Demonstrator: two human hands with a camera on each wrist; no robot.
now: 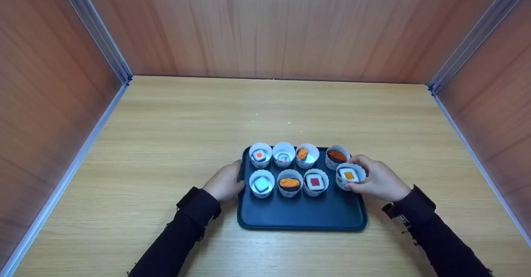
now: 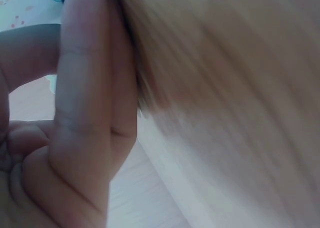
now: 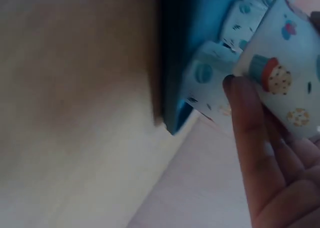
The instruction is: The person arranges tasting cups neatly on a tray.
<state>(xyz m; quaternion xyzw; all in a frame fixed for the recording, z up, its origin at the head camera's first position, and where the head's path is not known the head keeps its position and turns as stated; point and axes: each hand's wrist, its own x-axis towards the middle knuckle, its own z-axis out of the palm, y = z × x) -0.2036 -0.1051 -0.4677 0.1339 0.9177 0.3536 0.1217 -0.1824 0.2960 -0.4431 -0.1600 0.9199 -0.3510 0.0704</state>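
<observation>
My right hand (image 1: 381, 180) pinches a paper baking cup (image 1: 345, 182) holding a white square piece with an orange-yellow centre, over the right side of the dark tray (image 1: 300, 217). In the right wrist view that cup (image 3: 280, 62) shows printed cupcakes and cookies, with fingers on its side. At the tray's left edge, my left hand (image 1: 226, 182) grips the rim, thumb on the near side. The left wrist view shows its fingers (image 2: 82, 87) close up, with little of the tray visible. Just behind the held cup stands a cup with a dark orange-red piece (image 1: 337, 156).
Several more cups stand on the tray in two rows, among them a pale green piece (image 1: 261, 184), an orange-topped piece (image 1: 289, 183) and a white piece with a red square (image 1: 315, 182). Wooden panels (image 1: 274, 28) wall the table (image 1: 186, 115) at back and sides.
</observation>
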